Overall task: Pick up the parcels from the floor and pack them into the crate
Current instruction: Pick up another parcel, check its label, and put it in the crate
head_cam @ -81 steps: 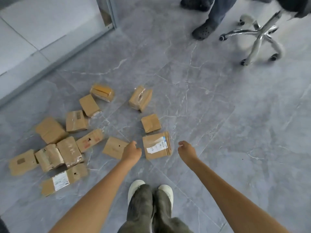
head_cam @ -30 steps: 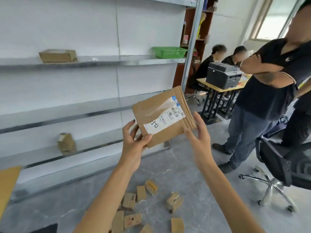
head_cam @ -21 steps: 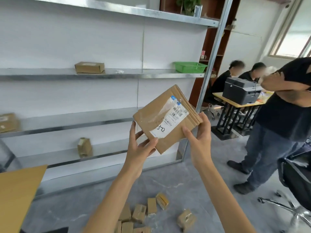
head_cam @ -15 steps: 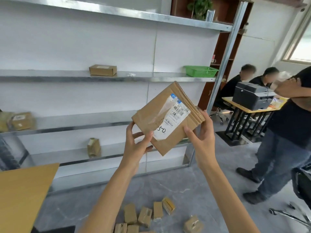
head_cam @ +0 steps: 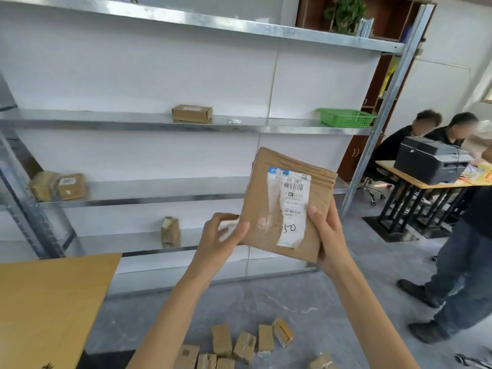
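I hold a flat brown parcel (head_cam: pixel 262 198) with a white barcode label upright at chest height, in front of the metal shelving. My left hand (head_cam: pixel 219 239) grips its lower left corner, thumb on the front. My right hand (head_cam: pixel 328 235) grips its lower right edge, thumb over the label. Several small brown parcels (head_cam: pixel 243 344) lie on the grey floor below, between my forearms. A green basket (head_cam: pixel 346 118) sits at the right end of the middle shelf. No other crate shows.
Metal shelves (head_cam: pixel 133 123) carry a few cardboard boxes (head_cam: pixel 192 113). A wooden tabletop (head_cam: pixel 45 307) fills the lower left. A standing person (head_cam: pixel 463 275) is at the right; two seated people and a printer (head_cam: pixel 430 159) on a desk are behind.
I lifted the labelled parcel off the floor with both hands and raised my view to the shelves. Over the last second the parcel turned from tilted to nearly upright; my view panned left.
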A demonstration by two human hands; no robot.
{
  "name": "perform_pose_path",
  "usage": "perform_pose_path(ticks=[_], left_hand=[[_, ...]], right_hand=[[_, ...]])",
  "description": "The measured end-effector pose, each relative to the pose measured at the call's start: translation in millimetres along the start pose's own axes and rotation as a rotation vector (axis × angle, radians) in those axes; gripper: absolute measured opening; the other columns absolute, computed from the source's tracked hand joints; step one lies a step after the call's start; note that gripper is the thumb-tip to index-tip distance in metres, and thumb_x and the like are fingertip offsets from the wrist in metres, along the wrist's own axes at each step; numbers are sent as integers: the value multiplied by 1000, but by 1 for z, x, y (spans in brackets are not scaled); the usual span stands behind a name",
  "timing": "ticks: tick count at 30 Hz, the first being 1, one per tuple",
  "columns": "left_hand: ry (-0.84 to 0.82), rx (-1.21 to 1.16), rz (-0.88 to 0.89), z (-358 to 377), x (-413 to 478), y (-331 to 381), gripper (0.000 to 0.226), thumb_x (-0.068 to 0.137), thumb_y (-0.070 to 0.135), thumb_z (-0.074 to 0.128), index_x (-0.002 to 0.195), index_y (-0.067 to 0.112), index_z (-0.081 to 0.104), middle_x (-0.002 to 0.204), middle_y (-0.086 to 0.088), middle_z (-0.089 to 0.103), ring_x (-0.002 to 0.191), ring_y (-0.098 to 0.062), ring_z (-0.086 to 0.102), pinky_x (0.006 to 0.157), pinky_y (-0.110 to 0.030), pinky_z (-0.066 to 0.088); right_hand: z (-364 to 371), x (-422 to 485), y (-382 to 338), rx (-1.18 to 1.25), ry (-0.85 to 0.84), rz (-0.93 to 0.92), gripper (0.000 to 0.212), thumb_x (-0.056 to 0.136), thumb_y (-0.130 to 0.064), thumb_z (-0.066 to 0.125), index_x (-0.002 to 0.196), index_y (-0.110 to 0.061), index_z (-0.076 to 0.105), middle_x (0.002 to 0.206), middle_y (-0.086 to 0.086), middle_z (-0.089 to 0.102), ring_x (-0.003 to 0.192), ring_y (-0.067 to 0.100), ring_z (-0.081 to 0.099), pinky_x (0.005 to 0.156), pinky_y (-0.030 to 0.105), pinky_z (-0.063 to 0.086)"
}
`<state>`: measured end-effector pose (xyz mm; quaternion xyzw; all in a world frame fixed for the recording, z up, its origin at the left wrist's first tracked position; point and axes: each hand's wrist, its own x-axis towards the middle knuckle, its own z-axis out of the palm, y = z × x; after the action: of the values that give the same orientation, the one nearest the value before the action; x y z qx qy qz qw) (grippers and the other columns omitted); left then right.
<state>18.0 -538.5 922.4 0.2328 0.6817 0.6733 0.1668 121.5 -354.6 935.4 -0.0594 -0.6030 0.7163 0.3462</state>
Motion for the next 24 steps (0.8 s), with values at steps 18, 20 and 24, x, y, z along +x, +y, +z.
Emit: perform_pose_path(ticks=[18,20,24], left_hand=[[59,64,76,-37,-138,5,84,78,37,73,143,52,23,135,22,50,119,-1,52,88,-23,52],[117,76,62,-34,-165,5,84,78,34,71,144,49,22,126,27,53,111,8,53,79,-16,52],[197,66,44,-35,-221,-2,86,78,39,74,145,47,22,136,24,48,121,-3,50,89,-25,52]], right_hand=[[25,-95,-5,-21,-449,204,54,89,-30,50,142,-37,38,138,-3,54,126,20,52,90,29,52],[23,-110,-4,-12,-488,246,61,86,-38,56,143,-39,34,138,-5,53,127,20,51,94,35,51],[28,-144,-5,-5,-560,305,78,73,-51,69,143,-42,34,139,-7,52,126,20,52,99,46,46]])
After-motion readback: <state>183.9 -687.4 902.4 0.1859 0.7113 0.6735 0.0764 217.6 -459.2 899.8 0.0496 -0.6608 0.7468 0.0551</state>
